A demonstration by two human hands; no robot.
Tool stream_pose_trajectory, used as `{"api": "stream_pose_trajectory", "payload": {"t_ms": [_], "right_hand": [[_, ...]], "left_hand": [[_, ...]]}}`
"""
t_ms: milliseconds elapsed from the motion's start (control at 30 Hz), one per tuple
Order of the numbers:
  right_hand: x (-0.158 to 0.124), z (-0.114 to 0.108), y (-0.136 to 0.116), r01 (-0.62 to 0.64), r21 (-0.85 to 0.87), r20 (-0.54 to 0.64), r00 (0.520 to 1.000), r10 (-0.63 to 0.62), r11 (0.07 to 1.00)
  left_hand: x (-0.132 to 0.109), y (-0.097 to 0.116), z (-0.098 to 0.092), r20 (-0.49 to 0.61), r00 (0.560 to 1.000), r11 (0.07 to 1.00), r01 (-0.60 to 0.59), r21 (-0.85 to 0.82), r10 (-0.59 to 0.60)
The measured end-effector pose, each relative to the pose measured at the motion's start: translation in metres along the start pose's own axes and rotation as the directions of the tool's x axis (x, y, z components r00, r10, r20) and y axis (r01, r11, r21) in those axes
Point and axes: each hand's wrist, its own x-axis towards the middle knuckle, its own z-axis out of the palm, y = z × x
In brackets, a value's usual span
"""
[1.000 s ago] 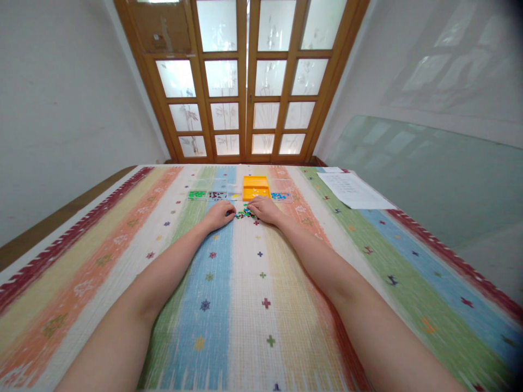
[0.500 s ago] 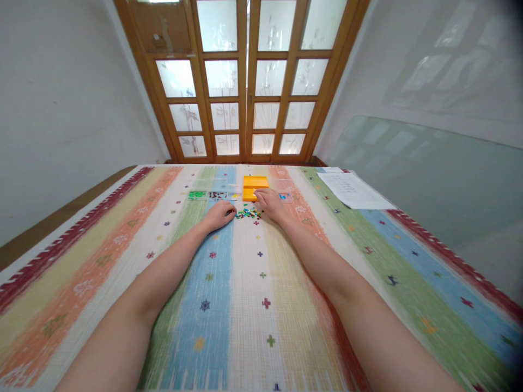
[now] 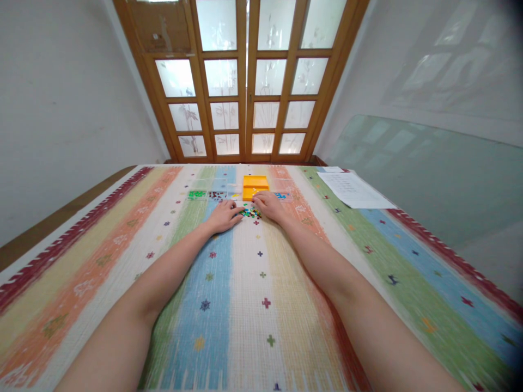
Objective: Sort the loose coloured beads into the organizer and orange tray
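A small heap of mixed coloured pieces (image 3: pixel 250 212), green, blue, yellow and dark, lies on the cloth between my hands. My left hand (image 3: pixel 224 216) rests at the heap's left edge, fingers stretched out and apart, the tips touching the nearest pieces. My right hand (image 3: pixel 269 207) is at the heap's upper right, just in front of an open orange box (image 3: pixel 255 182). Its fingers are bent and drawn together; whatever is between them is too small to make out. The hand covers the box's lower right corner.
Left of the orange box stand clear boxes with green pieces (image 3: pixel 197 194), dark red pieces (image 3: pixel 217 195) and a few yellow pieces (image 3: pixel 235 195). Blue pieces (image 3: pixel 281 195) sit in another at right. Printed paper (image 3: pixel 353 190) lies farther right on the striped tablecloth (image 3: pixel 245 305).
My left hand has moved right and its fingers have stretched out to the heap. My right hand has drawn back slightly from the orange box towards the heap, uncovering more blue pieces.
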Motion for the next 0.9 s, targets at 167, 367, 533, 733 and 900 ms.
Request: {"api": "stream_pose_trajectory", "payload": {"t_ms": [167, 367, 533, 733, 900], "right_hand": [[-0.001, 0.003, -0.009, 0.061, 0.004, 0.118, 0.991, -0.061, 0.998], [-0.002, 0.007, -0.012, 0.119, 0.083, 0.185, 0.974, -0.133, 0.989], [-0.001, 0.009, -0.015, 0.159, 0.063, 0.228, 0.959, -0.170, 0.985], [0.000, 0.013, -0.020, 0.206, -0.023, 0.267, 0.944, -0.192, 0.978], [0.000, 0.013, -0.022, 0.158, -0.027, 0.200, 0.968, -0.150, 0.987]], "left_hand": [[0.001, 0.003, -0.004, -0.022, 1.000, 1.000, -0.018, -0.005, 0.018], [0.000, 0.000, -0.006, -0.088, 0.996, 0.998, 0.010, -0.066, -0.016], [-0.001, -0.006, -0.002, -0.094, 0.995, 0.996, 0.009, -0.089, -0.017], [0.000, -0.008, -0.002, -0.097, 0.995, 0.997, 0.026, -0.068, -0.033], [0.000, -0.014, -0.003, -0.103, 0.992, 0.996, 0.071, -0.063, -0.077]]}}
